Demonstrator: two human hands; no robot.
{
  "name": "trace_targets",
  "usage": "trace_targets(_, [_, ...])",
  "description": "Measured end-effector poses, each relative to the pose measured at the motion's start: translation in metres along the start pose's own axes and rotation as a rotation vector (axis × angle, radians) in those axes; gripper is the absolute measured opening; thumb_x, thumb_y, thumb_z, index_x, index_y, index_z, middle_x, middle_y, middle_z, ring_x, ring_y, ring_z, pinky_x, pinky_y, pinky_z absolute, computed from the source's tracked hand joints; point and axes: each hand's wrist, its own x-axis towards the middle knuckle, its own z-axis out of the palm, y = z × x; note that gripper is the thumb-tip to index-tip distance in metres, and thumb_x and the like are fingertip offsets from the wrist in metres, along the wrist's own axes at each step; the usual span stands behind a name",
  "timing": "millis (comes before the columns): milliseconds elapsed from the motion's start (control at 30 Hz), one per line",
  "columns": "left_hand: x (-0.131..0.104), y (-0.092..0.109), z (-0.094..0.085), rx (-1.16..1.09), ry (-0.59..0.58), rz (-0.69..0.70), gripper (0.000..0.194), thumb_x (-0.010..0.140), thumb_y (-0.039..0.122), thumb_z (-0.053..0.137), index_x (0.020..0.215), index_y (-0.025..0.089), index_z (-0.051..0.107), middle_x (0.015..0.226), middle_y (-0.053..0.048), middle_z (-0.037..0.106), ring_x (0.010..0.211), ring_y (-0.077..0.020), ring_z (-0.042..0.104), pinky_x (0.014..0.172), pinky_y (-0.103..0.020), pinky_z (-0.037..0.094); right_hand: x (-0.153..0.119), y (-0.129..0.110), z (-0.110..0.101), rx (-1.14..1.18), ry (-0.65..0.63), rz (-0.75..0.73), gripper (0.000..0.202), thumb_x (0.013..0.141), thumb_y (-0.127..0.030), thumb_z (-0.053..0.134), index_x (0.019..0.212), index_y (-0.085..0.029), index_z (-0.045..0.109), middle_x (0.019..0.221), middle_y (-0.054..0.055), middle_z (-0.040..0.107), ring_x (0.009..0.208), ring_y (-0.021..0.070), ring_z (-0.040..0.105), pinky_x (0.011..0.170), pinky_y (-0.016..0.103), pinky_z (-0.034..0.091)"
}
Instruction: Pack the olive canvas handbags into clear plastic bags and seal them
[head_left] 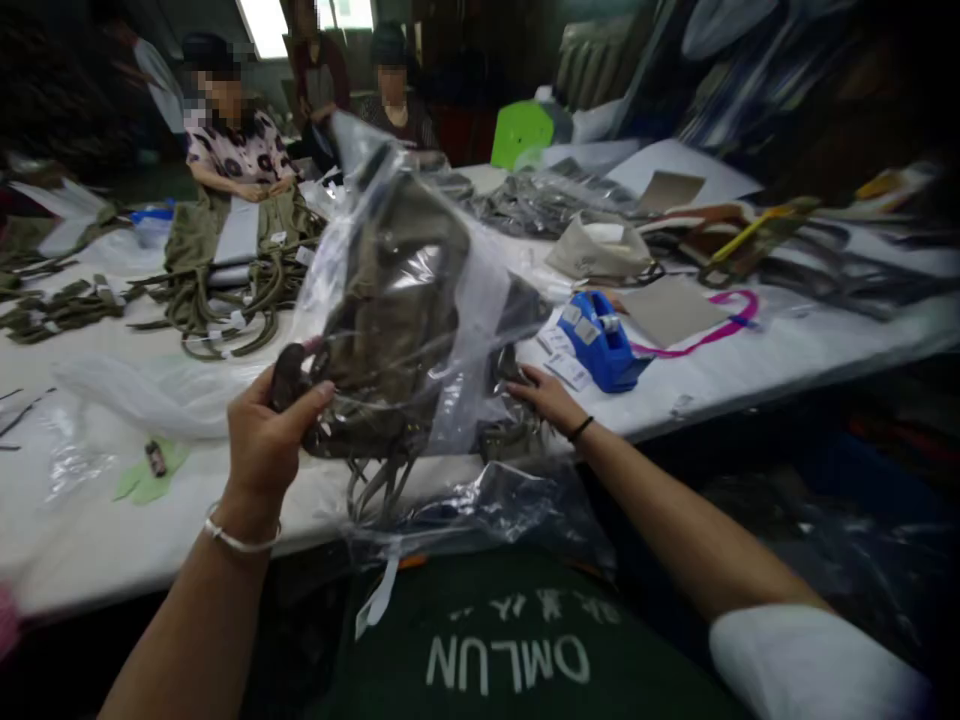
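A clear plastic bag (pixel 420 262) with a folded olive-green cloth item inside is tilted up in front of me above the table's near edge. Thin olive straps (pixel 381 487) hang out below it, and loose plastic spreads toward my lap. My left hand (pixel 268 425) is closed around the bag's lower left side, thumb in front. On the lower right side, the fingers of my right hand (pixel 546 395) pinch the bag's edge; their tips are partly hidden by the dark folds. A blue tape dispenser (pixel 600 342) stands just beyond my right hand.
White labels (pixel 564 368) and a grey card (pixel 675 310) lie near the dispenser on the white table (pixel 180 530). Olive items with straps (pixel 247 250) are piled at left, before a co-worker (pixel 238 145). Bagged goods (pixel 525 205) and a green container (pixel 523 135) stand farther back.
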Motion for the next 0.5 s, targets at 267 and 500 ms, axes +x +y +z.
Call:
trace_targets(267, [0.040, -0.141, -0.107, 0.368, -0.049, -0.540, 0.061, 0.049, 0.050, 0.088, 0.088, 0.007, 0.070, 0.076, -0.005, 0.069, 0.066, -0.0145, 0.059, 0.061, -0.026, 0.050, 0.029, 0.017, -0.010, -0.233, -0.298, -0.069, 0.061, 0.077, -0.052, 0.076, 0.127, -0.018, 0.064, 0.122, 0.011, 0.070, 0.110, 0.0293, 0.066, 0.104, 0.044, 0.048])
trace_targets(500, [0.142, -0.129, -0.115, 0.678, -0.069, -0.383, 0.053, 0.080, 0.061, 0.068, 0.086, 0.009, 0.068, 0.084, -0.011, 0.069, 0.076, -0.0209, 0.063, 0.074, -0.041, 0.054, 0.152, -0.001, -0.049, -0.270, -0.350, 0.040, 0.070, 0.088, -0.064, 0.057, 0.129, -0.008, 0.060, 0.120, 0.017, 0.067, 0.101, 0.0276, 0.069, 0.092, 0.054, 0.049])
